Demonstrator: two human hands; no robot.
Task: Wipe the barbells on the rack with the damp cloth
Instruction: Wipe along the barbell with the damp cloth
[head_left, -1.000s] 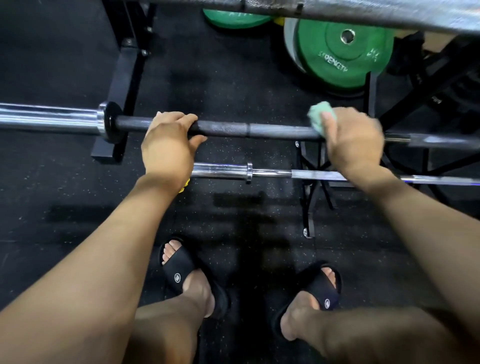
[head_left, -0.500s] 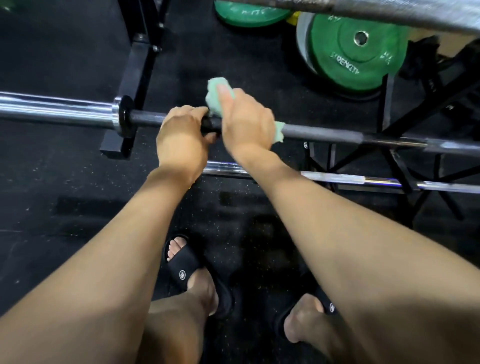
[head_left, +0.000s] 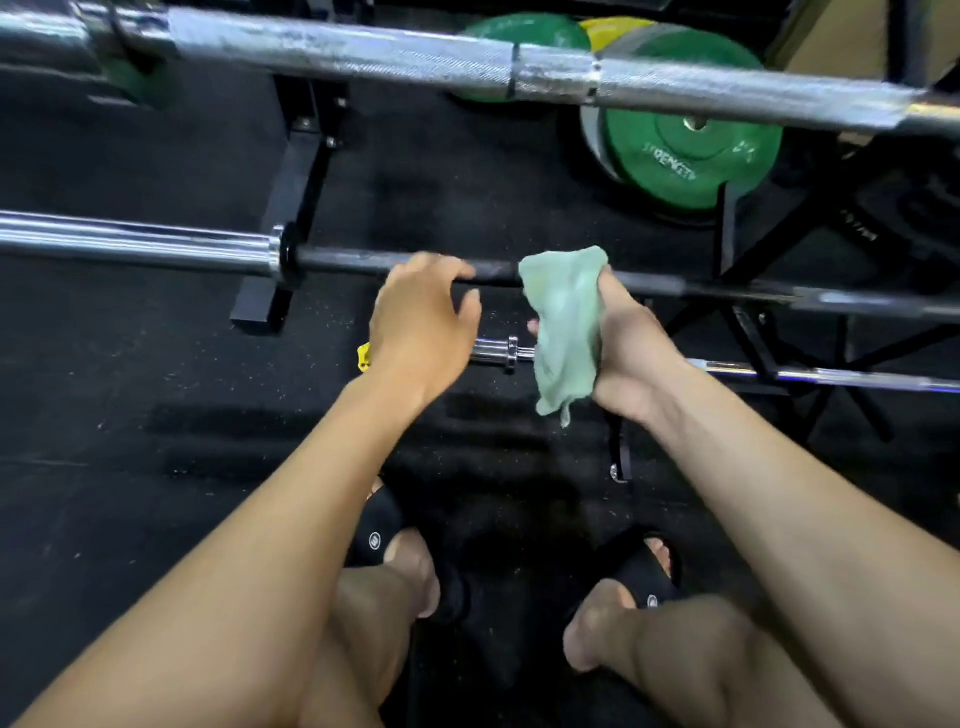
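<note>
Right hand (head_left: 631, 358) lifted off dark barbell (head_left: 363, 259), clutching green cloth (head_left: 566, 322) mid-frame; left hand (head_left: 421, 325) released, fingers loose. Bar's long axis runs left-right.

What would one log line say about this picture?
right hand: holds green cloth | left hand: open at black bar | cloth: lifted, not wrapped round bar | step: wiping paused

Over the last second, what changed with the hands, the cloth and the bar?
The right hand slid the crumpled green cloth leftward along the dark barbell shaft, then lifted it off; its grip keeps the cloth, now bunched in front of the bar. The left hand let go of the shaft and hovers open over it. The barbell stayed on the rack.
</note>
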